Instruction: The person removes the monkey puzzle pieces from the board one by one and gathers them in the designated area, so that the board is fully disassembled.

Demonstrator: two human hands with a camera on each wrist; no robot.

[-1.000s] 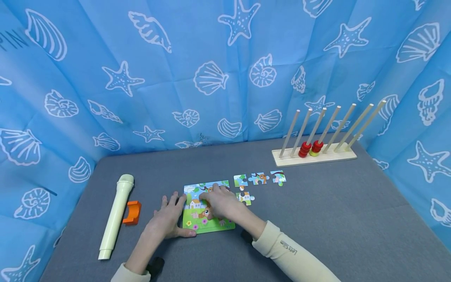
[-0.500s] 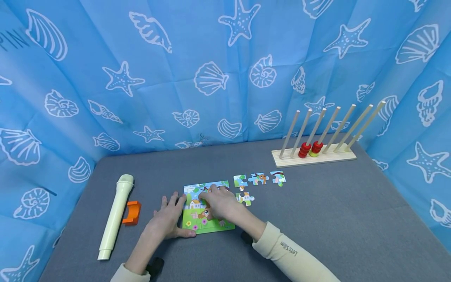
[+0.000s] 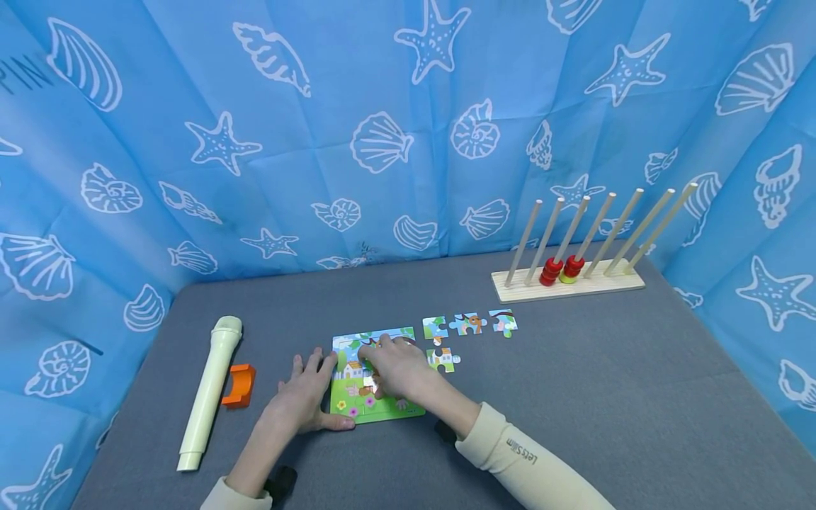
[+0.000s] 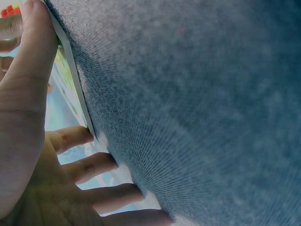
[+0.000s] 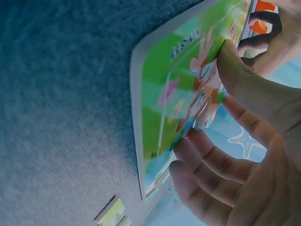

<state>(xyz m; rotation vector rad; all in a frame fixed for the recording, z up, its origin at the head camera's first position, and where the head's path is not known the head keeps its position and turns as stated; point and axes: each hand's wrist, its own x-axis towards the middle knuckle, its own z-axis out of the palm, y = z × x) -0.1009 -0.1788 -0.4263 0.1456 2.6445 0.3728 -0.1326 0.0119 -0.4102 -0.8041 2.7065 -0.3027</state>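
A jigsaw puzzle board (image 3: 382, 411) with a cartoon animal, a house and flowers lies flat on the table. My left hand (image 3: 302, 397) is spread at its left side, fingertips at the left edge and thumb by the near left corner. Over the board's middle, my right hand (image 3: 398, 365) pinches a puzzle piece (image 5: 210, 106) between thumb and fingers, and in the right wrist view the piece stands tilted up from the picture. The hand covers much of the board's right half in the head view. Close to the board's right edge lies a loose piece (image 3: 443, 359).
More loose pieces, among them a squirrel piece (image 3: 468, 324), lie at the board's upper right. A wooden peg stand (image 3: 605, 282) with red and yellow-green rings (image 3: 551, 271) stands at the back right. On the left are a pale toy microphone (image 3: 210, 393) and an orange curved block (image 3: 240, 386).
Under my right fingers the piece with the animal's eye has tilted up out of the picture, and a pale patch shows there. My left hand has stayed in place.
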